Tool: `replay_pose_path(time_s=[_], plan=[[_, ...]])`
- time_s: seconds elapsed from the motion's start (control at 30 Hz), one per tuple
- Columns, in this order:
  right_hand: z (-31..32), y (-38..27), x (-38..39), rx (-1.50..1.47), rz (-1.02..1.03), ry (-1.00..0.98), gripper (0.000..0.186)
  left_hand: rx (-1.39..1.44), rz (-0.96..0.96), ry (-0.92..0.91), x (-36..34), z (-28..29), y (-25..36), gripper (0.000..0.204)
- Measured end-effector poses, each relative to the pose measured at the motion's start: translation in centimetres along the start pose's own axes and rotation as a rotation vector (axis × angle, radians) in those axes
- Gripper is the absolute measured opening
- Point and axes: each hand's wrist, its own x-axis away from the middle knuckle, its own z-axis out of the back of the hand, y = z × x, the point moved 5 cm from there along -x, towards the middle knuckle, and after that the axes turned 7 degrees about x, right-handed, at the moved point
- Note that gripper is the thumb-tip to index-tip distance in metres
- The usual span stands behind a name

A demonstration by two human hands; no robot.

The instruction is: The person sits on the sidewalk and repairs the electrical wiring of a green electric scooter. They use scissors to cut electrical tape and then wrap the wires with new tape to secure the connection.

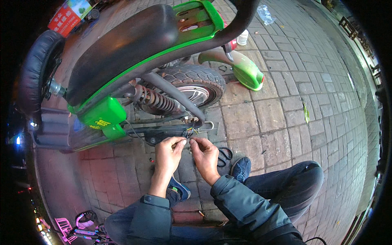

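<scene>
Close together in the middle, my left hand and my right hand each have thumb and forefinger pinched on a thin wire; the fingertips mostly hide it. Just beyond them, a small bundle of thin wires, some yellow and some dark, comes out by the rear wheel's mount. It belongs to a green and black electric scooter, whose rear wheel and coil spring show behind the frame tube. By my right hand, black scissor-like handles lie on the paving.
A green rear mudguard juts out behind the wheel. A white cup-like container and a clear plastic bag are farther back. My shoes flank the work spot. A pink bicycle is at lower left.
</scene>
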Motion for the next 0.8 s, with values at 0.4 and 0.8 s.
replay_pose_path(time_s=[0.4, 0.8], plan=[[-2.5, 0.7, 1.2, -0.451, -0.283, 0.071, 0.017, 0.086, 0.241, -0.295, -2.5, 0.3, 0.0, 0.023], [-0.5, -0.2, 0.0, -0.091, -0.046, 0.105, 0.016, 0.356, 0.366, -0.262, -2.9, -0.9, -0.3, 0.022]])
